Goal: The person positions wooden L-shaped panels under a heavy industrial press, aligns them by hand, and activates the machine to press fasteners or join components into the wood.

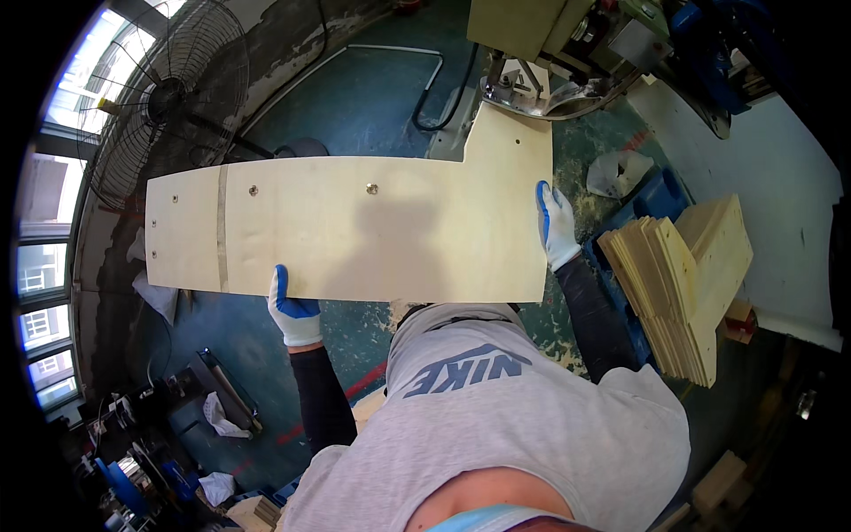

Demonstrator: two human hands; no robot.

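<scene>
A large pale plywood panel point(299, 233) lies level before me, with metal inserts near its upper and left edges and a dark strip across its left part. My left hand point(292, 309), in a white glove with blue coating, grips the panel's near edge left of my body, thumb on top. My right hand point(557, 223), gloved alike, holds the panel's right edge, its fingers mostly hidden. The panel's narrow upper right arm, with a small hole in it, reaches to the curved metal table of a green machine point(525, 30); the contact there is unclear.
A stack of similar cut plywood panels point(678, 292) stands at right on a blue pallet point(665, 189). A plastic bag point(618, 173) lies on the green floor behind it. A large wire-caged fan point(166, 100) stands at upper left. Other machinery point(133, 465) is at lower left.
</scene>
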